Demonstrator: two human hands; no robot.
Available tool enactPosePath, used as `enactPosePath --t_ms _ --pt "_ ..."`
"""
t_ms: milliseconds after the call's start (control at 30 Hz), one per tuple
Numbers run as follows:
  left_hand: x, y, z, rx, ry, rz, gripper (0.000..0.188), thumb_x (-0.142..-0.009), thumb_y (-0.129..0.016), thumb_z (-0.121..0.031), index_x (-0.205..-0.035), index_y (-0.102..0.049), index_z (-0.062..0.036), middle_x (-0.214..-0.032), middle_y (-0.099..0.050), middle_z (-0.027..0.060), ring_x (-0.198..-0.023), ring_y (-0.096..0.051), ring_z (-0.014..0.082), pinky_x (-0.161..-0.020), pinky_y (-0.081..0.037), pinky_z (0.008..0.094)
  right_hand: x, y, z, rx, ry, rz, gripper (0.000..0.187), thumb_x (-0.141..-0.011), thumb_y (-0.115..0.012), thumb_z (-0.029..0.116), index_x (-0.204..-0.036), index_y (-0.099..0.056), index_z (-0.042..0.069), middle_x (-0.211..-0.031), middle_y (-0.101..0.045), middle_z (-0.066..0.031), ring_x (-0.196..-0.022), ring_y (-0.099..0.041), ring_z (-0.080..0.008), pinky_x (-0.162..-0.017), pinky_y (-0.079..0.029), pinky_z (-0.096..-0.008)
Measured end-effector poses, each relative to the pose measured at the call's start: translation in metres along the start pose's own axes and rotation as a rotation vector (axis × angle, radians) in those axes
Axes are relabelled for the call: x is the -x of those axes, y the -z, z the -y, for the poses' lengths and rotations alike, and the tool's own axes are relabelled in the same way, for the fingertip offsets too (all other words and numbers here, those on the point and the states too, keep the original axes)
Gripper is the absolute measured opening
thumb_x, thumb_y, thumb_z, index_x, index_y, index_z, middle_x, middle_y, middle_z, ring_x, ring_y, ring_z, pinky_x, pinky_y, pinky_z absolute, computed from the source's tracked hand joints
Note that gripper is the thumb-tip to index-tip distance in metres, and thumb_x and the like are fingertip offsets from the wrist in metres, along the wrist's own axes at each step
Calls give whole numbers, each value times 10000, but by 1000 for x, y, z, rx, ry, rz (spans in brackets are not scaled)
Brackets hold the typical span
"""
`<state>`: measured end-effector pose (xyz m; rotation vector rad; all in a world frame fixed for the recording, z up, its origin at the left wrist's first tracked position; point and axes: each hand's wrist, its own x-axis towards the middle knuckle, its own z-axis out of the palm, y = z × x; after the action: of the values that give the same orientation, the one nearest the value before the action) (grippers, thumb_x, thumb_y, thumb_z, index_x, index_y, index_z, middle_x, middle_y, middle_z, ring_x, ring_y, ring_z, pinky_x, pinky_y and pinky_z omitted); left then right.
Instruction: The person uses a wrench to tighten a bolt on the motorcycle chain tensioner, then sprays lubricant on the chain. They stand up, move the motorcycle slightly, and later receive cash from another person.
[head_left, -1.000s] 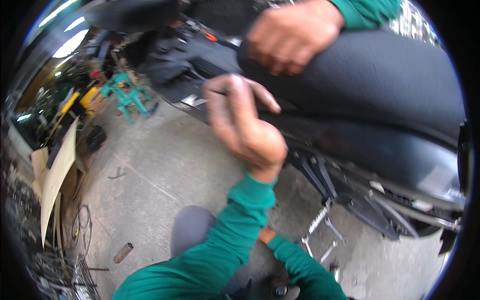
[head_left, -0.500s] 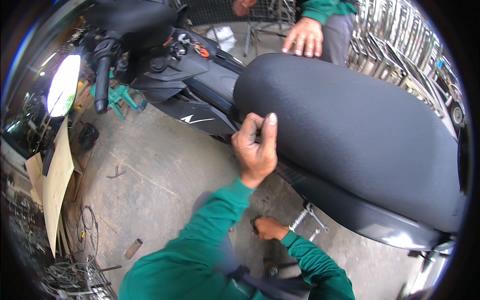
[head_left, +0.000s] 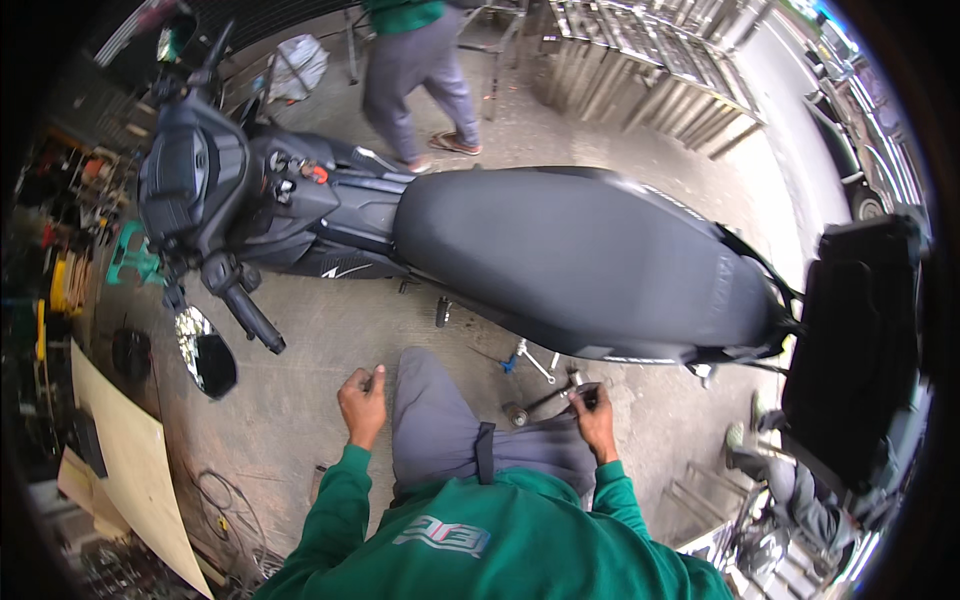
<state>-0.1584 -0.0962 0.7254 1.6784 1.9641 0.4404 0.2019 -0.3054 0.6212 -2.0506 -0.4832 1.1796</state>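
A black scooter (head_left: 370,215) with a long dark seat (head_left: 570,255) stands across in front of me. My left hand (head_left: 362,408), left of my knee, has its fingers curled in and the thumb up; whatever it may hold is hidden. To the right of my thigh, my right hand (head_left: 595,415) closes round a small dark thing that I cannot make out. Past my lap, a wrench (head_left: 537,366) lies on the floor beneath the seat's near side. Close to my right hand is a dark bar-like tool (head_left: 545,402) with a round end.
Behind the scooter another person (head_left: 415,75) stands in grey trousers. Metal frames (head_left: 640,75) are stacked at the far right. A black box (head_left: 850,340) is mounted at the scooter's rear. At left are a mirror (head_left: 207,352), a plywood sheet (head_left: 130,450) and a coiled cable (head_left: 225,505).
My view has drawn back from the scooter. My left hand has left the seat's near edge and come down beside my knee. The other person's hand is off the seat.
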Motion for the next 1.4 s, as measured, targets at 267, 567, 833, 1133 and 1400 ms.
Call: enactPosePath --t_ms 267,567,833,1133,1400 --pt "-21 117 -39 590 564 18 457 -910 -733 -361 -1126 -508 -26 -888 -552 62 -813 -571 162 -698 -505 339 30 153 125 -470 -234 -578 636 -916 -709 499 -1303 -475 53 -1042 -583 -95 -884 -617 -200 -723 -519 -377" --pt "-99 104 -26 854 608 -211 605 -839 -816 -288 -1279 -501 -16 -1167 -620 161 -984 -628 282 -811 -527 445 -86 208 139 -190 -482 -1192 974 -857 -736 580 -1325 -377 -195 -1272 -574 -355 -1100 -641 -444 -942 -531 -481" --pt "-138 118 -31 568 605 -269 190 -897 -751 -147 -888 -634 2 -598 -535 49 -395 -484 163 -344 -370 329 -91 199 160 -100 -387 -1451 781 -965 -583 550 -1223 -501 -183 -1122 -636 -379 -1028 -652 -499 -890 -514 -545" --pt "-129 134 -30 623 621 -124 104 -937 -646 -58 -996 -621 24 -586 -481 41 -402 -470 166 -390 -405 347 -93 204 160 12 -469 -1486 718 -963 -599 502 -1181 -534 -178 -1068 -652 -374 -1006 -652 -517 -905 -507 -558" --pt "-128 162 -9 613 533 4 98 -892 -643 -16 -975 -618 30 -601 -496 48 -413 -488 175 -395 -406 346 -90 204 147 -29 -403 -1542 707 -943 -621 503 -1158 -564 -168 -1045 -672 -357 -995 -667 -508 -903 -522 -560"
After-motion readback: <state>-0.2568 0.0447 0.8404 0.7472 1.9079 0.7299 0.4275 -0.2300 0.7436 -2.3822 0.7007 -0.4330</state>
